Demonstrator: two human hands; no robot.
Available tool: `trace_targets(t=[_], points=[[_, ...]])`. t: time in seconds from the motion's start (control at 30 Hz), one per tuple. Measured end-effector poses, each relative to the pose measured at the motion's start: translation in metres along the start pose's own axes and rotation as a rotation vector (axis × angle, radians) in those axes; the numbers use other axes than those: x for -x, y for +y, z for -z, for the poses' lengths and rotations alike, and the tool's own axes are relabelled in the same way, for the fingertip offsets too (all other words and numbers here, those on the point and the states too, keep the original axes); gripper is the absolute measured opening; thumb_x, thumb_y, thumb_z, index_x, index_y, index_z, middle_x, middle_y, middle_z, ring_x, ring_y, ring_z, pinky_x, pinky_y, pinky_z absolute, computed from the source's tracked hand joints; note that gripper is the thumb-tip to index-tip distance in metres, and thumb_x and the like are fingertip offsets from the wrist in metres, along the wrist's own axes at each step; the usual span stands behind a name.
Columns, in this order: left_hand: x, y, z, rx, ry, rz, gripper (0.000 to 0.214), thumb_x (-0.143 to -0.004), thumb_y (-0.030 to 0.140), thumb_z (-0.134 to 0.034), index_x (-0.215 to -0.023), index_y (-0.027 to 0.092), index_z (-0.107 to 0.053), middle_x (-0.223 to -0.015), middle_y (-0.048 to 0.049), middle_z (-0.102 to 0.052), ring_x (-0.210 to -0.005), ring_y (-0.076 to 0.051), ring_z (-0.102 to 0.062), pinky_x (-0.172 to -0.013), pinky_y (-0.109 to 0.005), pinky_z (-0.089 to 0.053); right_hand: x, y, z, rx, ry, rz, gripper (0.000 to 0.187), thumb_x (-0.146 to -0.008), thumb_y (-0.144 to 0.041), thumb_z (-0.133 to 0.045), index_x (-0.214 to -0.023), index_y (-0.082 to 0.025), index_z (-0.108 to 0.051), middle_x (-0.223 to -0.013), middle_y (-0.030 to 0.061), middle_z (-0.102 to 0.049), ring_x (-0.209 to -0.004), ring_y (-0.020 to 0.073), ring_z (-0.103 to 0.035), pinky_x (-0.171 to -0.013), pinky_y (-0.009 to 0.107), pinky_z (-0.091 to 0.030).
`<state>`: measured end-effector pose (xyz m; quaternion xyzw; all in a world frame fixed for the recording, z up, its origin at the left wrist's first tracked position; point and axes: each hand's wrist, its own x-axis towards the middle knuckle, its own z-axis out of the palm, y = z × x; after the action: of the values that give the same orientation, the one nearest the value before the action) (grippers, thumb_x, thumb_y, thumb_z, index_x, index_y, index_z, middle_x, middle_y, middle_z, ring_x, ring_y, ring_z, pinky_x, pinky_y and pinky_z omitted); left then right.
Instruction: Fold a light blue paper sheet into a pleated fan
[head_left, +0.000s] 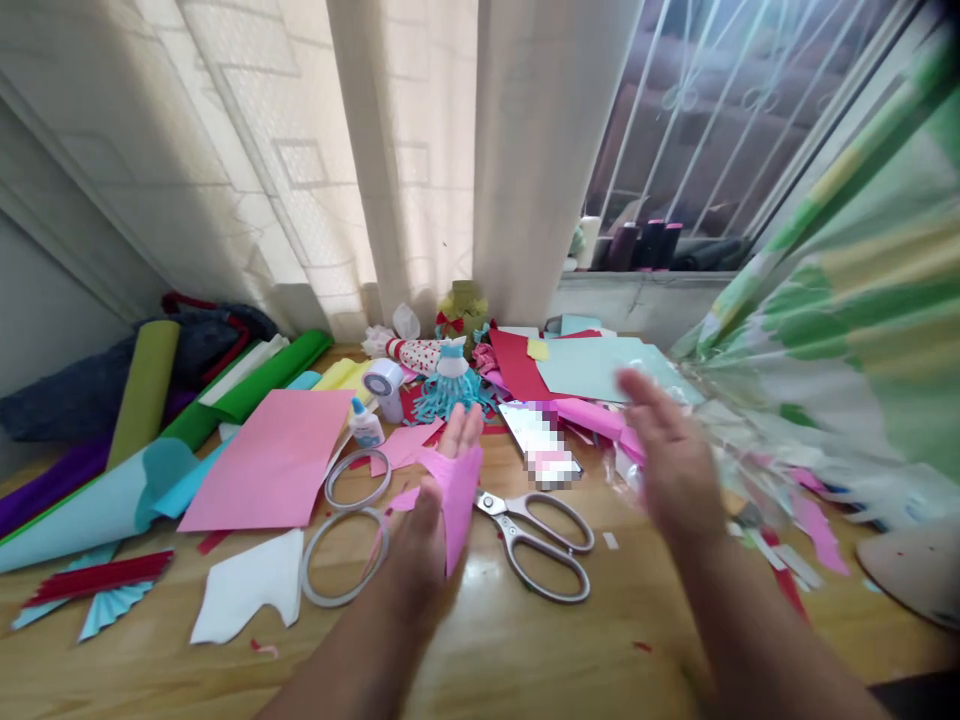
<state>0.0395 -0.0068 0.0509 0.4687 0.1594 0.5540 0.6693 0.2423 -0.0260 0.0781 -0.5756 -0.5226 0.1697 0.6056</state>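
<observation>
A wooden surface [525, 660] runs beneath everything, with pale curtains [405, 150] behind it and a big green-striped plastic sheet [862, 300] blurred in from the right. Rolled paper [262, 375] in green and purple leans at the back left, and a large pink sheet [262, 460] lies flat and matte beside a ragged white offcut [247, 590]. The left hand [424, 535] sits near the middle, fingers up and closed around a soft pink paper scrap [457, 505], which tapers down past the palm; a light, even pinch seems to suit paper this thin, since it would crease easily. The right hand [671, 450] is blurred and open, well apart from the left, holding nothing that shows. Metal scissors [532, 545] with looped handles lie just beside the left hand, near two clear tape rolls [306, 565] and a small glue bottle [367, 425].
</observation>
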Motion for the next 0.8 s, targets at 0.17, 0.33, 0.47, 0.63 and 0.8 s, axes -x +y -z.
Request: trace_targets(t=[0.17,0.33,0.47,0.63,0.8], points=[[0.001,0.002,0.003,0.037,-0.051,0.03,0.086,-0.074,0.075,-0.043,-0.144,0.027,-0.028,-0.153,-0.0059,-0.025,-0.142,-0.028,-0.007,-0.116,-0.044,-0.003,0.055,0.0,-0.038,-0.196,-0.216,-0.098,0.039,-0.087,-0.04,-0.054,-0.124,-0.026,-0.054,-0.13,0.0089,-0.054,-0.117,0.0241,-0.051,-0.097,0.044,-0.043],[0.003,-0.003,0.001,0.186,-0.163,0.103,0.093,-0.07,0.079,-0.043,-0.143,0.024,-0.029,-0.152,-0.0093,-0.025,-0.141,-0.03,-0.012,-0.115,-0.047,-0.007,0.078,-0.007,-0.057,-0.653,-0.361,-0.501,0.049,-0.081,-0.039,-0.062,-0.126,-0.025,-0.049,-0.119,0.0083,-0.06,-0.102,0.0204,-0.061,-0.081,0.034,-0.051],[0.006,-0.007,-0.002,0.267,-0.268,0.169,0.098,-0.064,0.079,-0.051,-0.142,0.023,-0.031,-0.152,-0.0118,-0.024,-0.14,-0.034,-0.013,-0.112,-0.052,-0.014,0.076,-0.011,-0.061,-0.837,-0.305,-0.688,0.074,-0.069,-0.026,-0.076,-0.133,-0.025,-0.039,-0.089,0.0011,-0.066,-0.071,0.0129,-0.062,-0.058,0.023,-0.048],[0.004,-0.005,0.004,0.199,-0.364,0.194,0.102,-0.061,0.081,-0.05,-0.143,0.023,-0.03,-0.153,-0.0119,-0.022,-0.141,-0.033,-0.009,-0.112,-0.052,-0.012,0.076,-0.009,-0.06,-0.813,-0.258,-0.637,0.083,-0.063,-0.014,-0.077,-0.135,-0.022,-0.035,-0.072,-0.0045,-0.063,-0.059,0.0093,-0.056,-0.056,0.022,-0.044],[0.001,-0.004,0.01,0.154,-0.342,0.158,0.11,-0.054,0.083,-0.054,-0.142,0.022,-0.032,-0.151,-0.0126,-0.025,-0.141,-0.034,-0.012,-0.112,-0.052,-0.012,0.075,-0.008,-0.051,-0.846,-0.318,-0.669,0.077,-0.062,-0.015,-0.078,-0.13,-0.021,-0.041,-0.072,-0.0028,-0.065,-0.06,0.0109,-0.058,-0.06,0.024,-0.045]])
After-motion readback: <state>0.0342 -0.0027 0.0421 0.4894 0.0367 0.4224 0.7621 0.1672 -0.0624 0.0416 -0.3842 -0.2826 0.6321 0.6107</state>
